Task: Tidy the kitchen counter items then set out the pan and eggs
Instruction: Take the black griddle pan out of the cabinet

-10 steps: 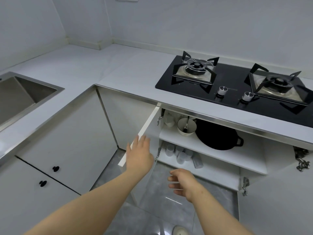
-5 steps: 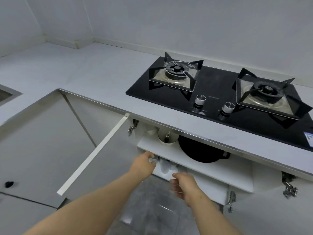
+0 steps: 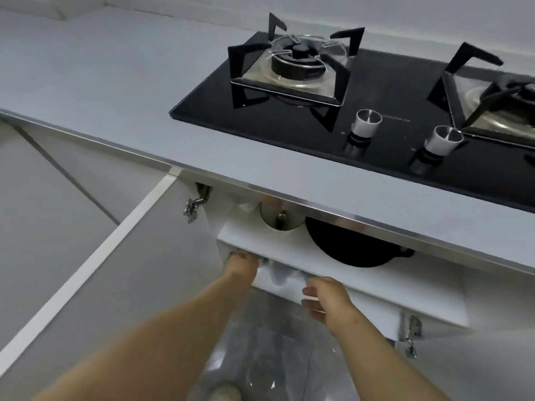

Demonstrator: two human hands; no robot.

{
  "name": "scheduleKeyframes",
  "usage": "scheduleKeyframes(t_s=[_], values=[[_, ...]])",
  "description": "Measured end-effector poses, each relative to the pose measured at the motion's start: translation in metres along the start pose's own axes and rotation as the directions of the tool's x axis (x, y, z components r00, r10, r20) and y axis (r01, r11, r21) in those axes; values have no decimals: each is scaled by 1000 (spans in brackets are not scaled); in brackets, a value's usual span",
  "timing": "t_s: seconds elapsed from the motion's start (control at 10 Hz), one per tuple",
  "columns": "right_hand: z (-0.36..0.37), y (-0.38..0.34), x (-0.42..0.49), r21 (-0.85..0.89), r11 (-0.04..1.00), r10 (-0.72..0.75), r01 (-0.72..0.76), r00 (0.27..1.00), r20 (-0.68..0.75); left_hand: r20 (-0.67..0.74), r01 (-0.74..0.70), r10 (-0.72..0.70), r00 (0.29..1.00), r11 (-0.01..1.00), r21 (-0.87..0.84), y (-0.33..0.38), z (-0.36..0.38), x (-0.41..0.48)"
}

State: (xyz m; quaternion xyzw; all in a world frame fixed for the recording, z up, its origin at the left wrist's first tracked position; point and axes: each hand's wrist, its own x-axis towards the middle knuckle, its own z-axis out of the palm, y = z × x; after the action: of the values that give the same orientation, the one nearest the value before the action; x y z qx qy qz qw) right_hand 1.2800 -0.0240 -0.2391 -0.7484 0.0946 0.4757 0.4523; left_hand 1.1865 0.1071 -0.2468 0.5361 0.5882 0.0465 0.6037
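Pale grey table [image 3: 115, 82] runs across the upper left and centre of the frame, with a metal trim along its front edge.

Lower left: an open cabinet door [image 3: 95, 264] swings outward, its white top edge running diagonally. Its hinge [image 3: 192, 208] is just under the trim.

Centre, inside the cabinet: the left hand [image 3: 241, 264] reaches beneath the upper shelf [image 3: 289, 250]. Its fingers are hidden by the shelf edge, so I cannot tell its grasp. Blurred white cups [image 3: 279, 274] stand just beside it on the lower shelf [image 3: 376, 308].

On the upper shelf, a bowl [image 3: 295, 219] holds a utensil. The black pan [image 3: 353, 250] sits to its right, partly hidden by the table edge.

Lower centre: the right hand [image 3: 328, 302] is in front of the lower shelf, fingers curled. Bright streaks show between them; I cannot tell whether it grips anything.

Upper right: a black glass hob [image 3: 289, 125] is set into the table, with a left burner [image 3: 298, 62], two silver knobs [image 3: 366, 123] [image 3: 443, 138] and a right burner [image 3: 506, 96]. Faint print beside the first knob is too small to read.

Bottom: grey tiled floor [image 3: 260, 328].
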Motion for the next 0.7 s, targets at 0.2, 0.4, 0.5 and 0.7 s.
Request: scheduleKeyframes(t_s=[0.2,0.4,0.5,0.7], values=[[19,16,83,37,999,-37,38,999,-20,72,80,-71,995,988,-129,-19,35,84],[20,21,134,92,993,-70,70,998,-6,129,60,-25,991,959,-278,-5,71,145],[14,22,152,130,988,-80,80,997,-6,111,37,2,994,936,-350,-1,86,169],[11,21,165,189,979,-84,77,996,29,67,-32,70,995,891,-454,0,98,187]])
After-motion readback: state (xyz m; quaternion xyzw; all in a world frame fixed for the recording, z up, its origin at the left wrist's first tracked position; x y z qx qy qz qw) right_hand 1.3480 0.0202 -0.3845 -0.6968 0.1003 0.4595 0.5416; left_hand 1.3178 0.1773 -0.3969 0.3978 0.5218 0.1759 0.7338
